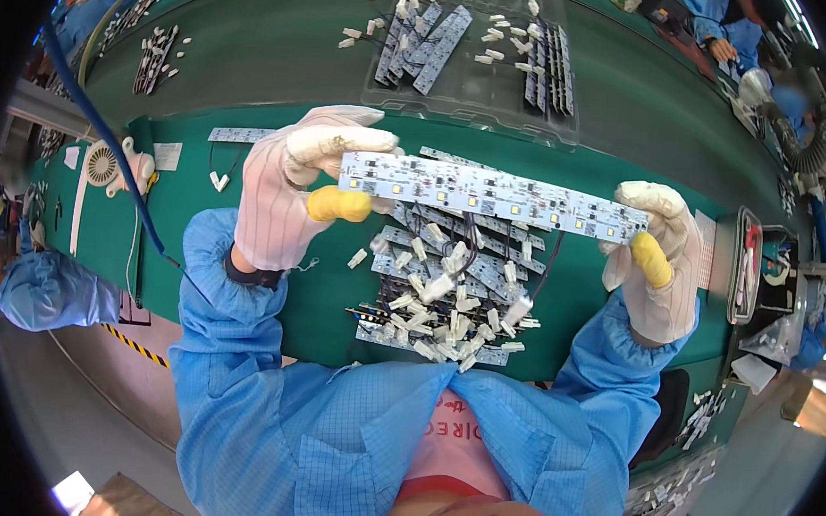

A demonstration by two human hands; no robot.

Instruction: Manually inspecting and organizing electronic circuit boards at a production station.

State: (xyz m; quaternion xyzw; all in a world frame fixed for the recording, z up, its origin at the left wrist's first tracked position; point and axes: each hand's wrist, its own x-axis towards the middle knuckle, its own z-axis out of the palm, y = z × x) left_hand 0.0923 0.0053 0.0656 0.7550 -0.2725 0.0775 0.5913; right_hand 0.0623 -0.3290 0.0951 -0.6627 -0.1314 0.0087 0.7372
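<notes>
Circuit strip [494, 196] spans left grip [290, 175] to right grip [671, 245], ends pinched.

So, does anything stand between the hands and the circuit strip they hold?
Only white gloves and yellow thumb covers; nothing else visible. The left hand and right hand grip the circuit strip at opposite ends.

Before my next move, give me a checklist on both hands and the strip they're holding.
1. White-gloved left hand gripping the left end of the long white rectangular circuit strip: ok.
2. White-gloved right hand gripping its right end: ok.
3. Component face toward the camera: ok.
4. Strip level in view: not ok, right end lower.
5. Strip unconnected to the heap of circuit strips and white plastic connectors: cannot tell, they overlap in view.
</notes>
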